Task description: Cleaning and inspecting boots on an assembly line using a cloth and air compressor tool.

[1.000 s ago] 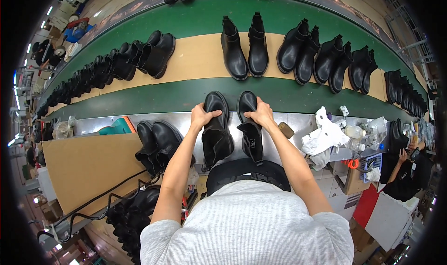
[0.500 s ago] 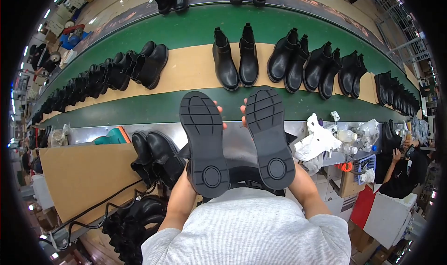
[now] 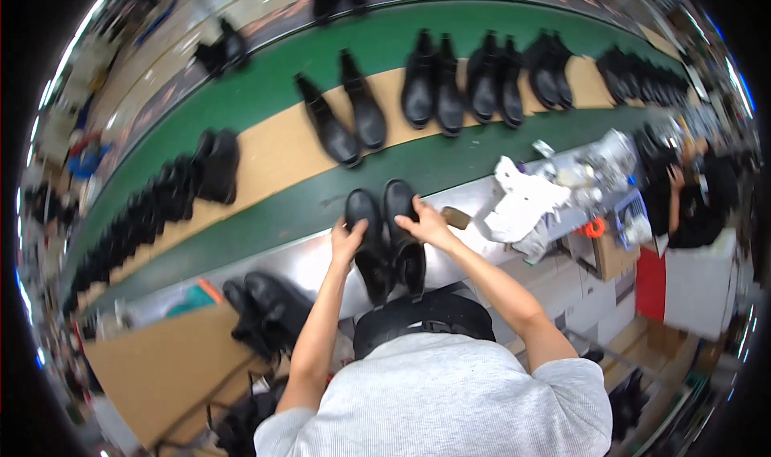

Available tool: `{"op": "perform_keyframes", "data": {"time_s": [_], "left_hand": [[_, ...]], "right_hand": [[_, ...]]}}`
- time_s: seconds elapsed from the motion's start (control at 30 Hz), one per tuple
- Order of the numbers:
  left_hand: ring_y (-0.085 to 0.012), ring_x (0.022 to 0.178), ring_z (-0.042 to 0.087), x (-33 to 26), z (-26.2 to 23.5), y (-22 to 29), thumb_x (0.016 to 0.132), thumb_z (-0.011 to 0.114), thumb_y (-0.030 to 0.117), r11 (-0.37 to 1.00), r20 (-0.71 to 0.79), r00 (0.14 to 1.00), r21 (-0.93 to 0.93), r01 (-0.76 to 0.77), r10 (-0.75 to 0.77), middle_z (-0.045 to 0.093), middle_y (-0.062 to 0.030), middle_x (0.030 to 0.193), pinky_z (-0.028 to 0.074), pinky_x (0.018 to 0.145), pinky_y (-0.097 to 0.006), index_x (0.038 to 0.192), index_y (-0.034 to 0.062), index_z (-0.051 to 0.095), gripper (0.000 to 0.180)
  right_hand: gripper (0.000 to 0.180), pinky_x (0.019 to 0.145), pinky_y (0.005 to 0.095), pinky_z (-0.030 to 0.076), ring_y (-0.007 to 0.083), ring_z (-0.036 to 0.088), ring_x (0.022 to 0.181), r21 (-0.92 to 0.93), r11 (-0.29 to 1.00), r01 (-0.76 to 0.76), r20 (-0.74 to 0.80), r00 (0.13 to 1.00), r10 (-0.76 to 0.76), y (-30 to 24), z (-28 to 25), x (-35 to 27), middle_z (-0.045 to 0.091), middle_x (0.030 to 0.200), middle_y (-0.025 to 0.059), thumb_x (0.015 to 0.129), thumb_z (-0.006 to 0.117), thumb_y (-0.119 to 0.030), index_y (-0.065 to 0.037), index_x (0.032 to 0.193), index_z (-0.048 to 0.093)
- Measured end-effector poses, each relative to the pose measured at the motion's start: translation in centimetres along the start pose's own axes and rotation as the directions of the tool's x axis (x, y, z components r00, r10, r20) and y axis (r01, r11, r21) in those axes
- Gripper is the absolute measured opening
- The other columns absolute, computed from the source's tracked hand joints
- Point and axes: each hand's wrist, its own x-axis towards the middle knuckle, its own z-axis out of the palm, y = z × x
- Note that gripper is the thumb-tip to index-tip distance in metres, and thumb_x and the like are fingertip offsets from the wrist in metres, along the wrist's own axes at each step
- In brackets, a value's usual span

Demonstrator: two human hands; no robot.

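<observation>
Currently, the left hand [image 3: 346, 242] pinches one smooth black leather-look ankle boot [image 3: 370, 250], the right hand [image 3: 432, 226] its twin [image 3: 405, 250], over the silvery metal table [image 3: 315, 259]; slack grip might let them scuff.

The boots [image 3: 398, 197] in the middle look like smooth black leather with a soft gloss. The counter [image 3: 309, 258] at eight o'clock is shiny metal; the belt [image 3: 385, 35] at twelve is smooth, matt green. Matt cardboard makes up the strip [image 3: 265, 148] at ten and the panel [image 3: 161, 369] farther out at eight. At three lie crumpled white cloth [image 3: 526, 204] and clear, glossy plastic bottles [image 3: 586, 197]; the shirt [image 3: 434, 401] at six is finely ribbed knit.
</observation>
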Motion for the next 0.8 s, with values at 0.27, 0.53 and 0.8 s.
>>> {"op": "perform_keyframes", "data": {"time_s": [0.27, 0.53, 0.8], "left_hand": [[-0.0303, 0.087, 0.052, -18.2, -3.9, 8.2, 0.065, 0.069, 0.008, 0.434, 0.533, 0.689, 0.535, -0.724, 0.492, 0.055, -0.0167, 0.095, 0.040, 0.082, -0.038, 0.123, -0.0006, 0.041, 0.065], [-0.0236, 0.071, 0.056, -15.8, 2.1, 5.8, 0.059, 0.061, 0.010, -0.030, 0.669, 0.636, 0.698, -0.716, 0.385, 0.056, -0.0083, 0.066, 0.036, 0.073, -0.037, 0.088, 0.0126, 0.059, 0.029], [-0.0300, 0.072, 0.062, -13.4, 1.7, 17.0, 0.056, 0.062, 0.005, 0.634, 0.213, 0.902, 0.650, -0.418, 0.375, 0.064, -0.0138, 0.073, 0.047, 0.074, -0.036, 0.083, 0.0039, 0.067, 0.028]], "right_hand": [[0.019, 0.060, 0.0240, 0.051, 0.0112, 0.059, 0.074, 0.598, 0.767, 0.231, -0.752, 0.494, 0.437, 10.1, -19.1, -14.4, 0.062, 0.088, 0.0046, 0.087, 0.059, -0.010, 0.000, 0.103, 0.060], [0.062, 0.084, 0.0282, 0.045, 0.0178, 0.059, 0.095, 0.536, 0.826, -0.178, -0.667, 0.511, 0.543, 39.5, -31.8, -12.9, 0.061, 0.109, 0.0138, 0.072, 0.077, -0.029, 0.007, 0.117, 0.055], [0.040, 0.075, 0.0290, 0.045, 0.0142, 0.058, 0.085, 0.599, 0.796, -0.090, -0.509, 0.725, 0.465, 40.1, -33.6, -4.7, 0.065, 0.097, 0.0032, 0.078, 0.069, -0.038, -0.006, 0.101, 0.065]]}}
